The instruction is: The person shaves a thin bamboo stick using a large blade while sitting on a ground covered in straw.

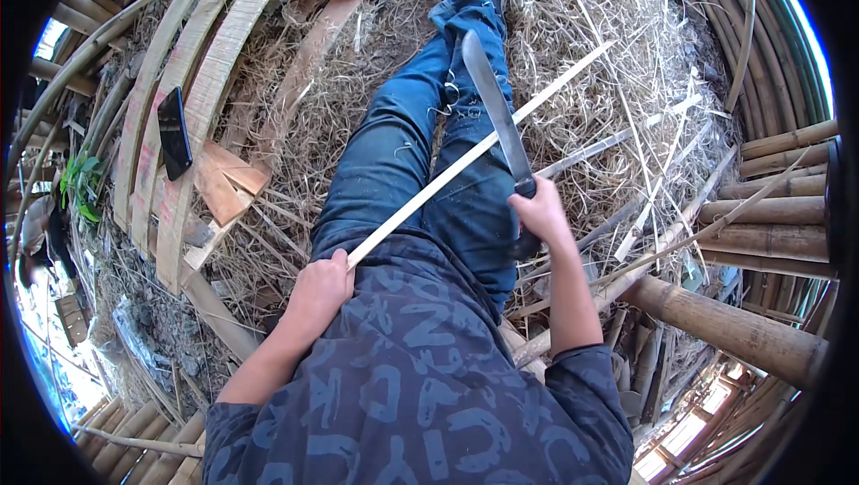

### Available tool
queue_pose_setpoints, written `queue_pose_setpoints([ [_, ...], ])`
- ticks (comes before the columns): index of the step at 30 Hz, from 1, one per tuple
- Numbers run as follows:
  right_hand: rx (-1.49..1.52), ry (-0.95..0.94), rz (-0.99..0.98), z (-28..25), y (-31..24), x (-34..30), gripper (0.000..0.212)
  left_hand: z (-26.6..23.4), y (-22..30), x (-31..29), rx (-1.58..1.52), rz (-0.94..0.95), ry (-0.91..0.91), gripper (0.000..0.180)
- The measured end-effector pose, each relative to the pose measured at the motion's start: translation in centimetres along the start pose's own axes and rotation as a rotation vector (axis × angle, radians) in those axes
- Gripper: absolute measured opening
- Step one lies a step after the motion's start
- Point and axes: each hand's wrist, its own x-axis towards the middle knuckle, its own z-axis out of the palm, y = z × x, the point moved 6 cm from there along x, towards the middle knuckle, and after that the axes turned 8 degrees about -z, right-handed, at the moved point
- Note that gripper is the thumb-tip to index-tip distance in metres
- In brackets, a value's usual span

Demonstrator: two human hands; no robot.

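Observation:
A long pale bamboo strip (429, 191) slants across my thighs, its far end up to the right beyond my knees. Its near end is in my left hand (319, 295), closed round it at my waist. My right hand (543, 213) grips the dark handle of a machete (495, 102) beside my right thigh. The long, slightly curved blade points away from me and crosses the strip; whether the edge touches it I cannot tell. Thin curled shavings cling to my blue trousers (385, 145).
Dry shavings (591, 2) cover the ground round my stretched legs. At left, a phone (174, 133) lies on a slatted wooden pallet (234, 30). Thick bamboo poles (734, 328) jut in at right, near loose split strips (658, 181). A small green plant (82, 182) grows at far left.

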Motion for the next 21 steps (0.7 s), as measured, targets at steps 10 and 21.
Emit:
queue_pose_setpoints([
  [10,0.053,-0.055,0.003,-0.2,0.4,0.6,0.019,0.8,0.4,0.0,0.037,-0.022,-0.017,0.021],
  [21,0.288,-0.102,0.121,-0.7,0.3,-0.3,0.01,-3.6,2.7,-0.1,-0.039,-0.008,-0.059,0.021],
])
